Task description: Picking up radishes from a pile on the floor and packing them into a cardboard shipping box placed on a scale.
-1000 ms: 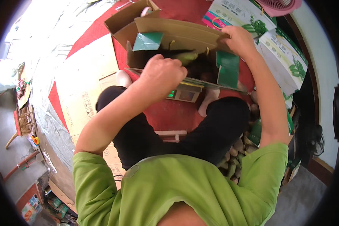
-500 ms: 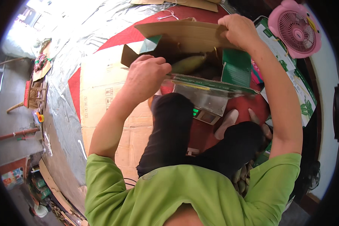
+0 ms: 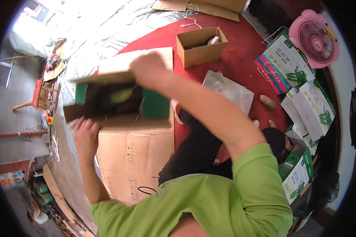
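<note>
An open cardboard carton with green inner flaps hangs over the left side, blurred by motion. Inside it a pale green, elongated vegetable shows among darker contents that I cannot make out. My right hand grips the carton's far rim near its right corner, the forearm stretched across my body. At the near left corner, my left hand is closed over the rim with its fingertips on the edge. Both hands hold the carton between them.
Below the carton lies flattened cardboard on a red floor covering. Ahead stand a small brown box with a tape roll and a plate-topped scale. A brown tuber, white-green gift boxes and a pink fan are right.
Both hands have carried the carton leftward from above the scale to over the flattened cardboard. The scale, the small brown box and the tuber have come into sight.
</note>
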`<state>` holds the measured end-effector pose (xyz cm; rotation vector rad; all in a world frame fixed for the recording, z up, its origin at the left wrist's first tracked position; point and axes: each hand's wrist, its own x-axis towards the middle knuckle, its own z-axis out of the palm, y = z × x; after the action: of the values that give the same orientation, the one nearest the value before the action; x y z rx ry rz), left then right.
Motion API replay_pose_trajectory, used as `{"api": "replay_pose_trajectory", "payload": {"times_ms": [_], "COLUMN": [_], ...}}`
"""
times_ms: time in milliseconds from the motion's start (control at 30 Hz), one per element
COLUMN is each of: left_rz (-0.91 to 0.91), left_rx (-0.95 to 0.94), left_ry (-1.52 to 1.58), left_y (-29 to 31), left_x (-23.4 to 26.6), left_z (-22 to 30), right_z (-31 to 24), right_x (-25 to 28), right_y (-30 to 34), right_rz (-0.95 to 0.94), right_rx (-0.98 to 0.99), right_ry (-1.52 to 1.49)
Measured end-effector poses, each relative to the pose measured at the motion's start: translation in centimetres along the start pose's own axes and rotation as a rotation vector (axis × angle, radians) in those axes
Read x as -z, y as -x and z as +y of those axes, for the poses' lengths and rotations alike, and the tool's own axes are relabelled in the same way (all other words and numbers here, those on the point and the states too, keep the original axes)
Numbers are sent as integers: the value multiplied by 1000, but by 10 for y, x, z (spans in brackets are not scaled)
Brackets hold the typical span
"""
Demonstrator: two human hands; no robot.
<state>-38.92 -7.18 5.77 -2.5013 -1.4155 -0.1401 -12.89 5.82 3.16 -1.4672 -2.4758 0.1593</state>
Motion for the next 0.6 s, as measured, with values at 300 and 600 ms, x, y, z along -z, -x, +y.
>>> {"api": "replay_pose_trajectory", "payload": {"times_ms": [300,600], "left_rz": [-402,-890], "left_rx": [244,536], "left_ry": [-31,163], "left_y": [199,310], "left_x": [-35,-66], "left_z": [-21,-25], "right_z": [-153,-204], "right_x": [-144,-153], "right_y": [57,92], "right_rz": [-311,-473], "right_rx": [188,311], "right_ry": [-282,-401]}}
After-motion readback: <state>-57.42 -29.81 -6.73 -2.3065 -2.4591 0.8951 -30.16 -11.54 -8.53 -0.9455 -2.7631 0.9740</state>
